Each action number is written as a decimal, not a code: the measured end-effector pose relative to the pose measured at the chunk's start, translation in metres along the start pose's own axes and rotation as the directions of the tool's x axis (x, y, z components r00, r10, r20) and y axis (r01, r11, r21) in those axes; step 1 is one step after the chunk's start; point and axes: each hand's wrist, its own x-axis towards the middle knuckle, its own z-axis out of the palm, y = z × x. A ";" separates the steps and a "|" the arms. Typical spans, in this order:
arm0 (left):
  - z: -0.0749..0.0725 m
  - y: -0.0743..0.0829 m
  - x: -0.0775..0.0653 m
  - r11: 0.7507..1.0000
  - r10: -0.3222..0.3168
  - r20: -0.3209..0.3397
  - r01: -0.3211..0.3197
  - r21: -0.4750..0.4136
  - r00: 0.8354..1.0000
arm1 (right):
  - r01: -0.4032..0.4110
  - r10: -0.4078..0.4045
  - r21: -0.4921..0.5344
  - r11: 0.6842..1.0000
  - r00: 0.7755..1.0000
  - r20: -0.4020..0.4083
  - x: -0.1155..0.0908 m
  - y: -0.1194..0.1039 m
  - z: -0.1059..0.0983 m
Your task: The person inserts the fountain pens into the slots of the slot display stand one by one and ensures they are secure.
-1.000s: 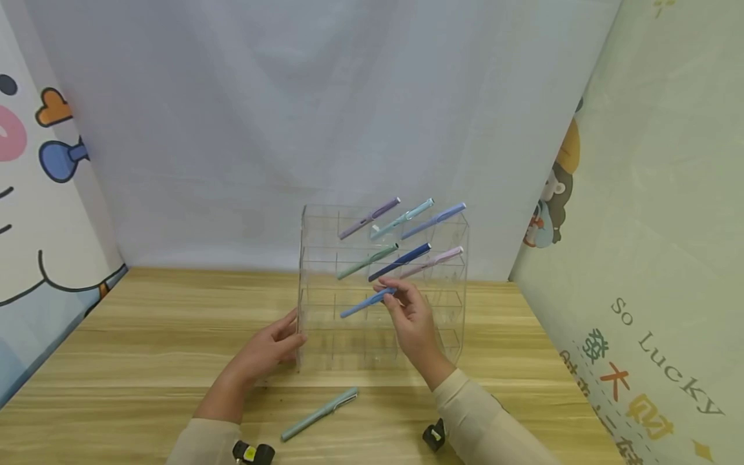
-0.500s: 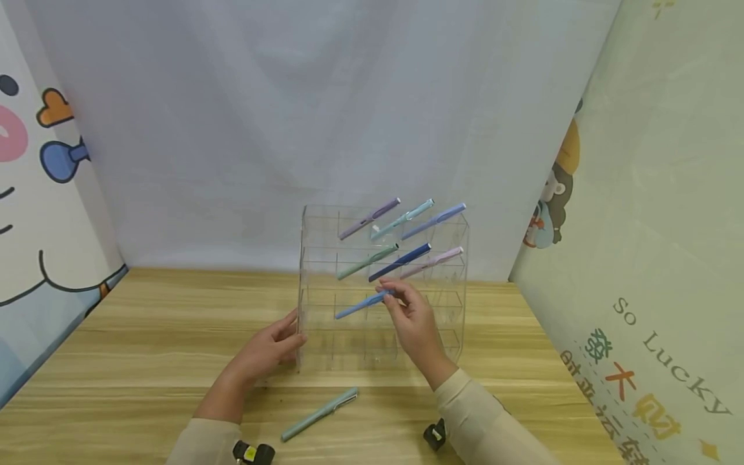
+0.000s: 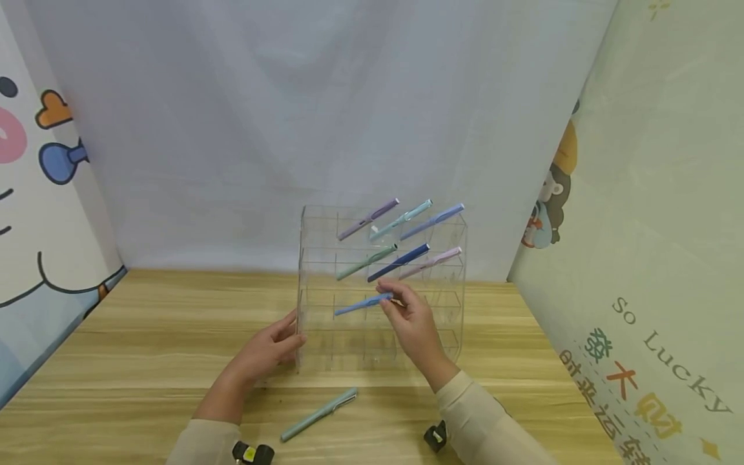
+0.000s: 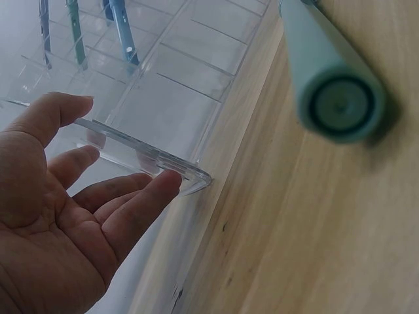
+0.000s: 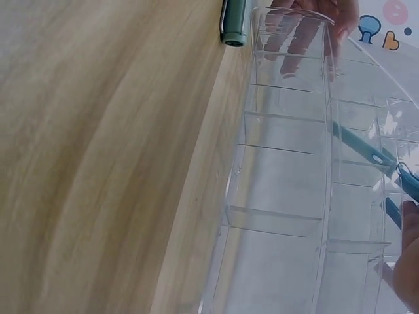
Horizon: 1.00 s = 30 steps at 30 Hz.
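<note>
A clear acrylic pen rack with rows of compartments stands upright on the table. My right hand pinches the cap end of a blue pen, whose other end points left at the third row. At the rack's left side is my left hand; in the left wrist view its thumb and fingers lie on either side of the side panel. Above the right hand, the second row holds a green pen, a dark blue pen and a pink pen.
In the top row lie a purple pen, a light blue pen and a periwinkle pen. A grey-green pen rests on the wooden table before the rack. A white curtain hangs behind.
The blue pen has shifted slightly left and tilts less than before, its cap end lower, with my right hand still pinching it. The left hand stays at the rack's side.
</note>
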 end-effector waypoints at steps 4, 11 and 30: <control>0.000 0.000 0.000 1.000 0.000 -0.002 0.000 -0.002 1.000 | -0.002 0.002 0.014 1.000 1.000 0.008 -0.002 0.004 0.000; 0.000 0.000 0.000 1.000 0.006 0.002 -0.006 0.001 1.000 | 0.031 -0.032 -0.015 0.999 0.997 -0.069 -0.007 0.025 -0.006; 0.000 -0.001 0.000 1.000 -0.001 0.011 0.001 -0.017 1.000 | 0.374 -0.363 0.043 0.926 0.917 -0.165 -0.004 -0.046 -0.049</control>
